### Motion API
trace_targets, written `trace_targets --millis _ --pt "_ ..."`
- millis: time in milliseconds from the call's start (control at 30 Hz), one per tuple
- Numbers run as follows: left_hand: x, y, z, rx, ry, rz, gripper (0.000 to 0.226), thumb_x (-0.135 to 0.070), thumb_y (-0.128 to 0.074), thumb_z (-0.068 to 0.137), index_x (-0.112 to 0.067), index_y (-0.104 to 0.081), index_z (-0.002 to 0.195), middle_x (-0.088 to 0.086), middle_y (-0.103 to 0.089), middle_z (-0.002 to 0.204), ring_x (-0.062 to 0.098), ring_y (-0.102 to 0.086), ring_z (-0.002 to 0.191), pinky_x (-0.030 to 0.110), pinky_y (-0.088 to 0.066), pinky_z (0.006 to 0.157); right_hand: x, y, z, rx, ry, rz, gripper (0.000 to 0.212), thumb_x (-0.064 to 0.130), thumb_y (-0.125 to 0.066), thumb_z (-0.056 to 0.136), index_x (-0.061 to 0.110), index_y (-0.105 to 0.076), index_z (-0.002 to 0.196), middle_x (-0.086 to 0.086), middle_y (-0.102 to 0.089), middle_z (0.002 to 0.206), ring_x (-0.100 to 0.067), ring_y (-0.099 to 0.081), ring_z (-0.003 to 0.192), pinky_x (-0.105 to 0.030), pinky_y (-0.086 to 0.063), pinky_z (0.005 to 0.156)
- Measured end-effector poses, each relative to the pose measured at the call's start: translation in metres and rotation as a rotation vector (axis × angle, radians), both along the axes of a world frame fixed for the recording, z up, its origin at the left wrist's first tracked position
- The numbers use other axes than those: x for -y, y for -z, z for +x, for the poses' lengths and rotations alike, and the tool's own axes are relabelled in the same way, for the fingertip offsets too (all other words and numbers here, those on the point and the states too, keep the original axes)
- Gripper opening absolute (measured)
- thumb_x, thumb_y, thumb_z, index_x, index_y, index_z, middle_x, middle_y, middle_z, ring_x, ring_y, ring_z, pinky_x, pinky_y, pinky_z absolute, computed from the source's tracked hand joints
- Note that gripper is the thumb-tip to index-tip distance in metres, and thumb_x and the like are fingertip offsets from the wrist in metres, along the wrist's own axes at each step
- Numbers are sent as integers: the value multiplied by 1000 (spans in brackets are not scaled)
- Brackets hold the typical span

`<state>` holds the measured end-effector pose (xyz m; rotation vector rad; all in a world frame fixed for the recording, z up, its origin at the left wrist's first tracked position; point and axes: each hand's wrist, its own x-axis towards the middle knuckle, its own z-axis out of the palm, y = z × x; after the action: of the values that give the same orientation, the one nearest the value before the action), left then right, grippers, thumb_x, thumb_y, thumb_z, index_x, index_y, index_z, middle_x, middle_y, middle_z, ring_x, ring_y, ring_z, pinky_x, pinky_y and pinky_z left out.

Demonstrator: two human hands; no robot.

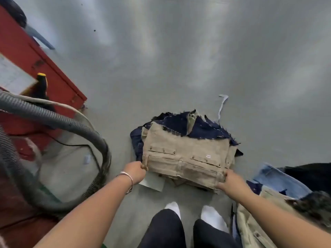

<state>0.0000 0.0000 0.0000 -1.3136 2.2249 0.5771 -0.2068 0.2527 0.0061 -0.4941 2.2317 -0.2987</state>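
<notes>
Hands work at the two ends of a beige trouser waistband: the left hand pinches the left end by a belt loop, the right hand grips the right end. The beige trousers lie stretched between the hands, on top of a pile of navy garments on the grey floor. A corrugated hose curves left of the left hand; more clothes lie right of the right hand.

Matt khaki cloth trousers – frayed navy denim beneath, ribbed grey plastic hose, smooth glossy floor.
</notes>
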Motion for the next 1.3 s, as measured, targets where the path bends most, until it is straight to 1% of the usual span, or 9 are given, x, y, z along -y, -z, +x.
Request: trace_targets --millis 100,267,400,633,800,867,967,1100,1300 --pt "12 30 3 -54 -79 61 15 -24 -45 95 -12 -55 94 14 -62 115 31 -56 103 29 -37 73 5 28 -9 130 257 -50 36 21 -68 91 5 -57 121 -15 -65 111 -32 -61 99 -35 -47 82" --pt "23 51 -5 -211 -215 85 32 -29 -48 96 -14 -50 125 12 -54 124 30 -54 107 33 -43 89 8 43 -5 370 594 -133 33 24 -70 93 6 -48 109 -14 -58 96 -33 -63 92 -41 -53 70" --pt "18 51 -15 -317 -410 31 32 -45 -60 87 -13 -56 87 9 -51 96 28 -53 87 34 -47 80 9 44 2 495 790 -226 27 22 -71 92 8 -52 106 -16 -67 92 -24 -65 56 -25 -47 44" --pt "20 21 -35 -654 -783 341 29 -4 -65 70 -15 -41 60 7 -36 67 17 -32 60 29 -23 52 8 37 -3 429 803 -237 16 5 -69 91 -3 -57 100 -19 -70 73 -19 -63 41 -20 -43 33" --pt "17 -26 -34 -763 -1044 831 20 1 -46 60 -14 -47 48 2 -46 54 18 -49 47 23 -44 50 -3 8 -24 850 808 -212 20 1 -67 70 6 -51 59 -6 -43 37 -12 -35 25 -17 -30 28" --pt "16 -41 -24 -747 -1002 987 20 1 -41 51 -9 -54 40 1 -53 48 17 -56 42 22 -51 46 -15 -3 -29 1060 769 -238 18 5 -73 51 8 -55 48 -6 -41 40 -13 -34 30 -20 -30 33" --pt "13 -32 -7 -659 -1036 1094 29 1 -44 62 0 -71 73 16 -68 74 28 -68 63 35 -59 57 -25 3 -19 1072 816 -284 26 9 -80 61 4 -76 86 -17 -70 77 -26 -63 58 -33 -52 56" --pt "-5 2 4 -520 -1112 981 22 -10 -51 92 3 -63 105 17 -71 89 25 -69 65 33 -59 56 -14 19 1 908 920 -249 17 10 -61 87 -1 -69 99 -21 -73 80 -31 -69 60 -37 -58 55" --pt "-26 29 12 -179 -684 499 22 2 -49 88 -9 -48 69 6 -52 68 16 -52 56 24 -51 52 -12 29 7 742 892 -80 21 -17 -39 81 -8 -58 82 -20 -61 52 -31 -59 36 -33 -49 31"
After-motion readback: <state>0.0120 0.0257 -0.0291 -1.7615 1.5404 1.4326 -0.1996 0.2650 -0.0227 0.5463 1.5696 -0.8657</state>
